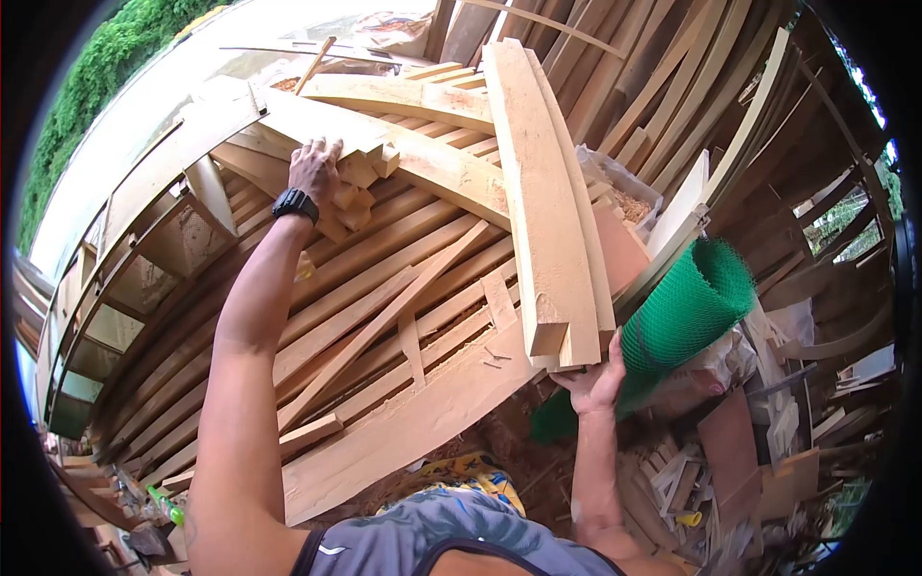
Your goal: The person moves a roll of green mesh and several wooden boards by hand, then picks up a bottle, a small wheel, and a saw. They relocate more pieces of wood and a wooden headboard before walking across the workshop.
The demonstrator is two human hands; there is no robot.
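Observation:
Far left of centre, my left hand (315,173), with a black watch at the wrist, is closed over the end of a pale wooden beam (288,123). Several squared beam ends (357,173) cluster beside its fingers. At right of centre, my right hand (597,380) grips the near end of a thick, slightly curved beam (538,192) from below and the side; its fingertips are partly hidden under the wood. A second curved piece lies alongside that beam. Beneath them is a long stack of timber strips (384,250).
A green mesh roll (687,298) stands just right of my right hand. A curved wooden frame (144,230) borders the stack on the left. Long planks (663,86) lean at the back right. Wood scraps (682,480) litter the lower right, and a wide board (413,422) lies in front.

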